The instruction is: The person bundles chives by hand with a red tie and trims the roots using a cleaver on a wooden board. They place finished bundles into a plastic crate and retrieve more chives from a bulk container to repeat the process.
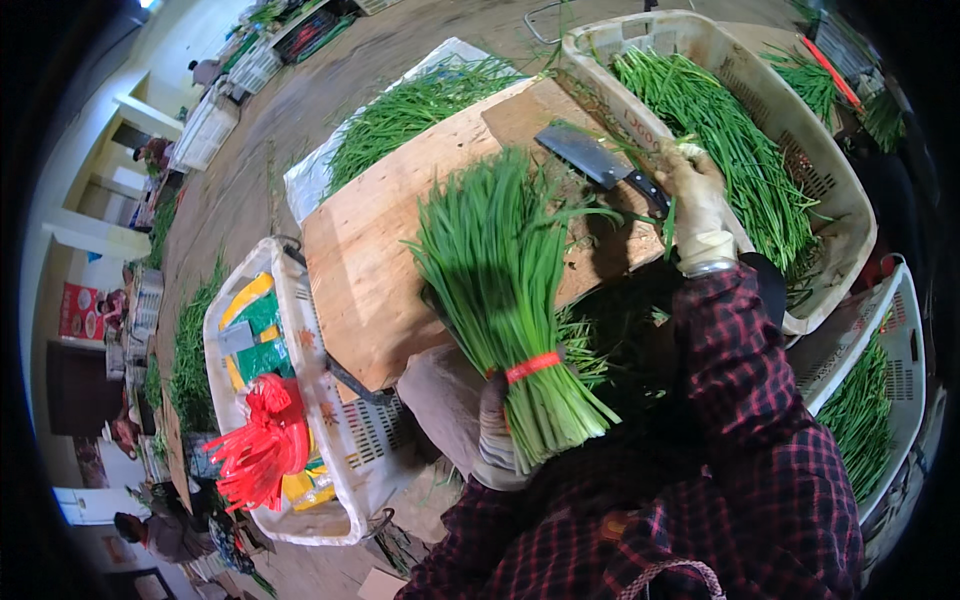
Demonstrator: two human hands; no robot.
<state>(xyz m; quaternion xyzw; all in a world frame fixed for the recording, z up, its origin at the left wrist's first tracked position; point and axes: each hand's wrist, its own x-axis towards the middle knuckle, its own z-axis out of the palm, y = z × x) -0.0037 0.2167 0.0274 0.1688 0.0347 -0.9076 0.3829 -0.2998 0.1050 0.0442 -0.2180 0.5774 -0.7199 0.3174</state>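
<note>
A thick bunch of green garlic chives, bound near its pale cut ends by a red band, leans over the near edge of a wooden board. My left hand, in a pale glove, is closed around the bunch's lower side; its fingers are partly hidden behind the stalks. Over the board's right edge, my gloved right hand has its fingers drawn together. Stray green blades show beside them, but what the fingers hold is unclear. Just left of that hand lies a cleaver, black handle toward it.
Right of the board, a white crate holds loose chives; another crate sits nearer. At left, a crate contains red strips and yellow-green packaging. More chives lie beyond the board. Other people sit far left.
</note>
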